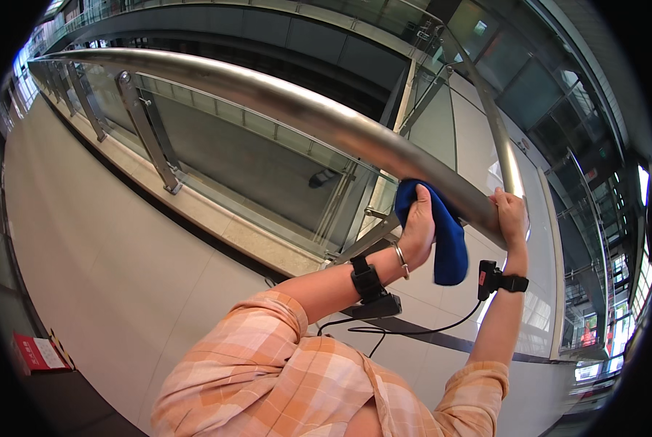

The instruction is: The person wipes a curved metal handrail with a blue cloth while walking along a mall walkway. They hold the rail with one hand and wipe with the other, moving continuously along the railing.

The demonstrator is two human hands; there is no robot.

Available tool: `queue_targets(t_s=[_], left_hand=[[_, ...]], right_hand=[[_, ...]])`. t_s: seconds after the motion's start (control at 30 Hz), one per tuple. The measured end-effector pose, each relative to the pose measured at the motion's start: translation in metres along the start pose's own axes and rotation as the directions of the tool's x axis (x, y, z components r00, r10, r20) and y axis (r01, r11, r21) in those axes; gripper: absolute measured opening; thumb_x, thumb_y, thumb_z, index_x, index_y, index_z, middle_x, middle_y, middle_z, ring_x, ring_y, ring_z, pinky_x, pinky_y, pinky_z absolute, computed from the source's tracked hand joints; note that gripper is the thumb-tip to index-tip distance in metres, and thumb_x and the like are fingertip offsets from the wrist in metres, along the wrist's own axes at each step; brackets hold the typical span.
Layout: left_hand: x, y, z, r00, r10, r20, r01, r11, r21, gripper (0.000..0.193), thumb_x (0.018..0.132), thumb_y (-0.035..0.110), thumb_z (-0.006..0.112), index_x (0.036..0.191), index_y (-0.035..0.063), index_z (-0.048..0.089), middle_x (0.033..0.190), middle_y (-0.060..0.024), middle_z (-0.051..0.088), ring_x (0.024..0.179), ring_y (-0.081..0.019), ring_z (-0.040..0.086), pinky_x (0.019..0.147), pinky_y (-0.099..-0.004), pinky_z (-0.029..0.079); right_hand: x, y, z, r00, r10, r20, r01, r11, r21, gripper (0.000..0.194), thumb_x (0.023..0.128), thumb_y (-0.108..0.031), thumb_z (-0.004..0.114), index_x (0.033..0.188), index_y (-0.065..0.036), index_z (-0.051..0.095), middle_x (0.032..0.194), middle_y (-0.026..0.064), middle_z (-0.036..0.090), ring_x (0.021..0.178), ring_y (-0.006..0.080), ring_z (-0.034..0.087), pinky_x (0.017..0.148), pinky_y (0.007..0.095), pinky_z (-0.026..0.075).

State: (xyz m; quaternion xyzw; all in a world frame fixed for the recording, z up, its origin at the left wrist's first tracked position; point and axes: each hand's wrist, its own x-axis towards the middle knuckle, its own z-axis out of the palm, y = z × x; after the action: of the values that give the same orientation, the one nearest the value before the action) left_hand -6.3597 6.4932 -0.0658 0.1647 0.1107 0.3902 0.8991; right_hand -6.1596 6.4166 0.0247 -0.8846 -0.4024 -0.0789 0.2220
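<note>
My left hand (418, 226) holds a folded blue cloth (450, 246) against the near lower side of a thick, round metal handrail (315, 112). The thumb lies over the cloth, which hangs down past the palm; the other fingers are mostly hidden. Farther right, my right hand (510, 216) grips the handrail near the corner where it meets another rail (503, 139). A bangle (400, 259) circles the left wrist. Black strapped devices sit on the left forearm (371, 287) and right wrist (492, 281), with a thin cable (413, 331) between the arms.
Flat metal posts (148, 131) and glass panels (238, 158) stand below the handrail on a pale stone curb (206, 210). Large beige tiles (113, 262) cover the floor. A red and white sign (39, 352) is at the lower left. Beyond the railing lies a dark opening (304, 60).
</note>
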Motion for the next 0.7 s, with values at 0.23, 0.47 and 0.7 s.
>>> queue_targets(t_s=[0.23, 0.47, 0.7], left_hand=[[0.036, 0.122, -0.054, 0.731, 0.664, -0.156, -0.628, 0.744, 0.227, 0.065, 0.104, 0.054, 0.042, 0.138, -0.0015, 0.043, 0.136, -0.0124, 0.053, 0.121, -0.0211, 0.052, 0.108, -0.0372, 0.041], [0.056, 0.160, -0.062, -0.083, 0.804, 0.589, -0.206, -0.592, 0.779, 0.039, 0.098, 0.027, 0.058, 0.124, -0.0016, 0.052, 0.139, -0.0268, 0.046, 0.134, -0.0450, 0.037, 0.109, -0.0597, 0.028], [0.004, 0.032, 0.015, 0.320, 0.060, 0.946, -0.633, -0.729, 0.260, 0.068, 0.076, 0.032, 0.077, 0.140, 0.0202, 0.055, 0.141, -0.0100, 0.050, 0.138, -0.0358, 0.038, 0.109, -0.0550, 0.026]], right_hand=[[-0.006, -0.007, -0.004, 1.000, -0.009, -0.011, 0.009, 1.000, 0.016, 0.049, 0.093, -0.050, 0.051, 0.089, -0.009, 0.076, 0.086, 0.0142, 0.073, 0.088, 0.0321, 0.068, 0.081, 0.0414, 0.049], [-0.009, -0.014, -0.011, 1.000, 0.026, -0.003, -0.026, 0.999, -0.019, 0.050, 0.093, -0.050, 0.050, 0.089, -0.006, 0.074, 0.088, 0.0192, 0.071, 0.088, 0.0367, 0.067, 0.081, 0.0433, 0.050], [-0.010, -0.012, -0.009, 1.000, -0.013, -0.020, 0.012, 0.998, -0.064, 0.056, 0.097, -0.056, 0.044, 0.093, -0.008, 0.073, 0.095, 0.0200, 0.070, 0.095, 0.0395, 0.066, 0.080, 0.0446, 0.051]])
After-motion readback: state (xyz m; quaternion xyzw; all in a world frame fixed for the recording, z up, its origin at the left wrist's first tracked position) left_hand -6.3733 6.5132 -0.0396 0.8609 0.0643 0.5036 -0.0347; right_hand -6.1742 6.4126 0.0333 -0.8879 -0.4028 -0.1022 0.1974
